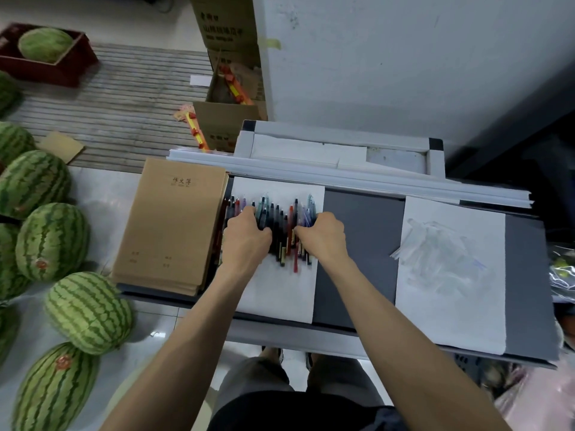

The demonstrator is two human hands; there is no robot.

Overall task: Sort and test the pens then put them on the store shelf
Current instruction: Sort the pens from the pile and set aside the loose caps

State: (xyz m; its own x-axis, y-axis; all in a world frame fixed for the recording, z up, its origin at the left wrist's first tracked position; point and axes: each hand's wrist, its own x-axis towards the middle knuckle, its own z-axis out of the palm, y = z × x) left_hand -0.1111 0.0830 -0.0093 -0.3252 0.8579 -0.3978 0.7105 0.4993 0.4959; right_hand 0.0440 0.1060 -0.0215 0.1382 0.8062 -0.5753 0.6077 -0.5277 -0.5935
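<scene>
A heap of several pens, black, red, blue and purple, lies on a white sheet of paper on the grey shelf. My left hand rests on the left side of the heap with its fingers curled over some pens. My right hand lies on the right side, fingers curled over the pens there. The pens under both hands are hidden.
A stack of brown notebooks lies left of the pens. A second white sheet with clear plastic sleeves lies to the right. Several watermelons sit on the floor at left. Cardboard boxes stand behind the shelf.
</scene>
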